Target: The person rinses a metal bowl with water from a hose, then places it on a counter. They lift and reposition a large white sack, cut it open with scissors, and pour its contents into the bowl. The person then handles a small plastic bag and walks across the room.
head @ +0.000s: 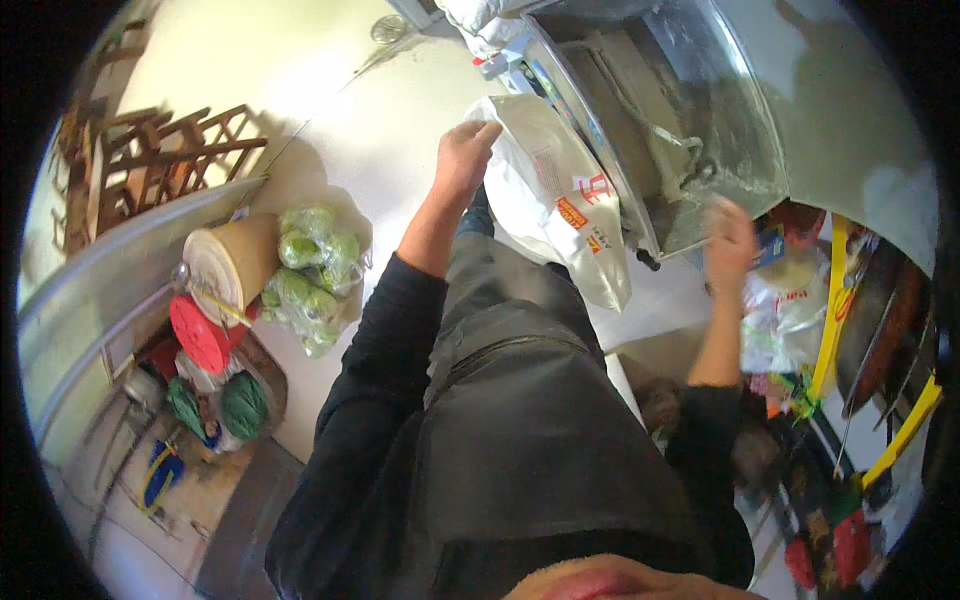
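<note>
My left hand (466,154) is closed on the rim of a white sack (551,187) that bears red print. The sack's mouth gapes towards me as it leans along the side of a large metal tub (750,150). Whitish powder coats the tub's inner walls, and a long flat piece (626,82) lies inside with a dark-ended handle or cord beside it. Off the tub's near right corner, my right hand (727,244) is blurred by motion. Its fingers look curled, but whether they hold anything is unclear.
Bagged green vegetables (311,270) lie on the floor to the left, against a round wooden block (232,262) and a red round object (199,334). A wooden rack (180,157) stands farther left. Yellow straps (831,307) and plastic bags (784,322) crowd the right.
</note>
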A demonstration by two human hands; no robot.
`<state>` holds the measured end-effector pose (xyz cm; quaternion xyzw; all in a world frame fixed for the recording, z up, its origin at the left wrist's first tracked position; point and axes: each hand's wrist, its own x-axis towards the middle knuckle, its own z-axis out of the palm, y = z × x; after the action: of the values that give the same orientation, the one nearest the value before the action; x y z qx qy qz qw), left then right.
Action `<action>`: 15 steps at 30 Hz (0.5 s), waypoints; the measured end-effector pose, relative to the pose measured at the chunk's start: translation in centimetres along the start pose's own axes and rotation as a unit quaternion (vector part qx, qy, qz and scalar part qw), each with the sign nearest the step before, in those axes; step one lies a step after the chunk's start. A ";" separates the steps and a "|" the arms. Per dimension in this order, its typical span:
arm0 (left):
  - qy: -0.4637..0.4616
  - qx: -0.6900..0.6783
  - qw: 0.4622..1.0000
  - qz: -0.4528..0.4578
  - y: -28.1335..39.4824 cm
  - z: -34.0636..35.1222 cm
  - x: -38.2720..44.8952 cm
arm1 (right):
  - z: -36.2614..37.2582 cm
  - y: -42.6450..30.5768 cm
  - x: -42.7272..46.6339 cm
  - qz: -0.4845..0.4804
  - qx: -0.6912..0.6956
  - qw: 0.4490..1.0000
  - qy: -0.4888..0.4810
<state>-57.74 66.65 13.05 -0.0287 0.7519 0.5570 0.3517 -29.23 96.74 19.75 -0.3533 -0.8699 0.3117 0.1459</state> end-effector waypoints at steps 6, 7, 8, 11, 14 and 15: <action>-0.004 0.188 0.981 -0.039 -0.5 -0.5 7.2 | 23.1 -15.3 5.4 -0.025 0.001 0.970 -0.244; -0.012 0.227 0.972 -0.049 -1.2 -0.6 7.6 | 24.9 -16.1 6.1 -0.014 -0.021 0.965 -0.262; -0.022 0.179 0.981 -0.066 -2.0 -0.5 8.1 | 26.5 -16.5 6.5 -0.012 -0.032 0.963 -0.267; 0.024 0.126 0.990 -0.058 -4.4 0.0 9.7 | 29.1 -15.8 6.8 0.019 -0.050 0.957 -0.284; 0.034 0.069 0.991 -0.111 -6.4 0.5 11.7 | 30.4 -14.3 5.8 0.057 -0.019 0.949 -0.310; 0.031 0.061 0.992 -0.107 -6.9 0.5 12.3 | 30.7 -13.8 5.5 0.061 -0.010 0.947 -0.314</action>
<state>-63.70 68.77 0.45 -0.1048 0.7873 0.4684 0.3870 -54.93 79.48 5.49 -0.2917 -0.8514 0.4066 -0.1573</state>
